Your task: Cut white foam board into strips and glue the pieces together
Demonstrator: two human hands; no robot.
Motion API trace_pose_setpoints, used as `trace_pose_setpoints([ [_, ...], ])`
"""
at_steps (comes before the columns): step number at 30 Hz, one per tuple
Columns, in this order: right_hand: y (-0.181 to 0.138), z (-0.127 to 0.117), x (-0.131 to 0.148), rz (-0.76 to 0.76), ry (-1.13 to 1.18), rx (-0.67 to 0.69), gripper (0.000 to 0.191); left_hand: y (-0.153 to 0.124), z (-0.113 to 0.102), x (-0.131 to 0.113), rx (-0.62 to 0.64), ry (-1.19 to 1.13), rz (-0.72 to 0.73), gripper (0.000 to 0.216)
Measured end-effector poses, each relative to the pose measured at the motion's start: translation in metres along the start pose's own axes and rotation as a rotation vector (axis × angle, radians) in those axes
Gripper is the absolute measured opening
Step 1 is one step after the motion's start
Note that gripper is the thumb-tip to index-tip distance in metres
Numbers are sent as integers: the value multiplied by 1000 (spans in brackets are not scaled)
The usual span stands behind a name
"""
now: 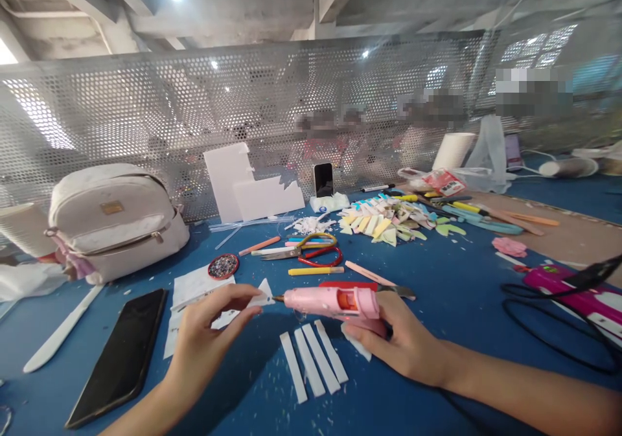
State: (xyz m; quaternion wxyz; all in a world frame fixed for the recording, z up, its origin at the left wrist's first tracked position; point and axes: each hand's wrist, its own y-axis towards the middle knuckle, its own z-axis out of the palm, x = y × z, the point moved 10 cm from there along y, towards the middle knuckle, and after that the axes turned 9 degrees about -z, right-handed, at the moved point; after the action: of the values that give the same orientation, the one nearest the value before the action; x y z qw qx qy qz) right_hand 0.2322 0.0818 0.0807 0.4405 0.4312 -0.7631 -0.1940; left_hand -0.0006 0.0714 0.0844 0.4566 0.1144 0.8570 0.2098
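Observation:
My right hand (403,339) is wrapped round the handle of a pink hot glue gun (325,301), whose nozzle points left. Between thumb and fingers, my left hand (218,316) pinches a small white triangular piece (263,293). The nozzle tip meets this piece or sits right beside it; I cannot tell which. Below the glue gun, several white strips (310,360) lie side by side on the blue table. Another white piece (358,345) shows partly under my right hand.
A black phone (119,355) and a white backpack (114,222) are at left. Scissors (311,249), markers (315,271) and a red dish (223,266) lie beyond my hands. Farther back are a scrap pile (383,219) and white boards (267,197). A cable (525,326) loops at right.

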Motion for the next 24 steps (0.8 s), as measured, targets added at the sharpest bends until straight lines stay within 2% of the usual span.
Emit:
trace_pose_setpoints([
  [10,-3,-2,-6,30,-27,-8,19,-1,-4,-6,-19,-27,25,9],
  [15,1,1,3,-25,38,29,19,-1,-5,-8,-37,-9,42,9],
  [18,1,0,-1,-1,9,11,18,-1,-6,-9,-45,-18,47,8],
  [21,-2,-2,-6,34,-25,-11,18,-1,-6,-7,-32,-23,33,7],
  [24,-2,-1,-3,7,-26,-6,20,0,-5,-4,-14,-24,17,8],
])
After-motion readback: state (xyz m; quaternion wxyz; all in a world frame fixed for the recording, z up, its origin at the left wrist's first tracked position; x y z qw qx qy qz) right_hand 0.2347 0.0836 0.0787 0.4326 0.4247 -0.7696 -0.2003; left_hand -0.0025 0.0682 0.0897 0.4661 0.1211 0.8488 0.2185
